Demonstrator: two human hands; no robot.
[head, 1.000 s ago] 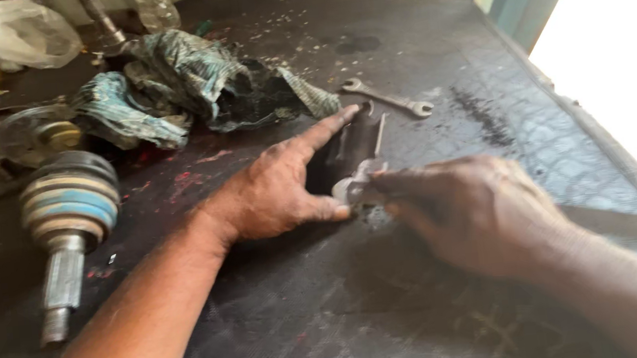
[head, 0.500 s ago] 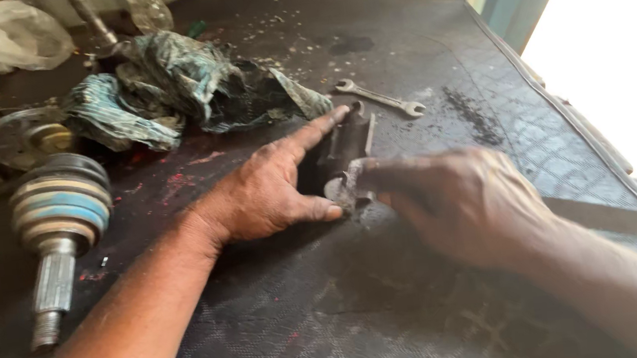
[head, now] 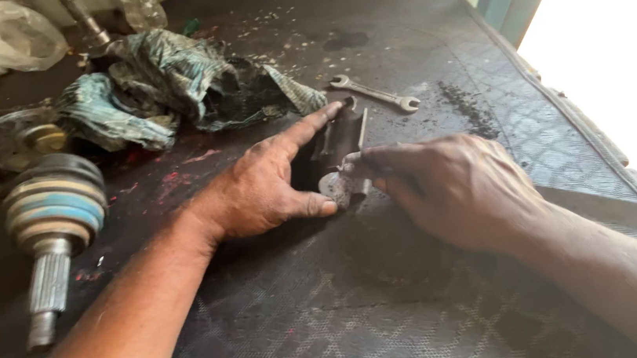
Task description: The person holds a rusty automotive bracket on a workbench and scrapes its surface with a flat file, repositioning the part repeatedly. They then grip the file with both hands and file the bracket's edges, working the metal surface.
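Greasy dark surface (head: 332,312), left hand (head: 265,192) flat bracing metal part (head: 338,141), right hand (head: 454,188) fingers pinching its end, wrench (head: 374,92) beyond, CV joint (head: 51,223) left.

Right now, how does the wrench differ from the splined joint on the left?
The wrench is thin, flat and open at both ends; the joint is thick, with a rounded banded head and a splined shaft. The wrench lies just beyond the hands, near the rag; the joint lies left of the left forearm. Neither is touched. Both are metal and rest on the dark table.
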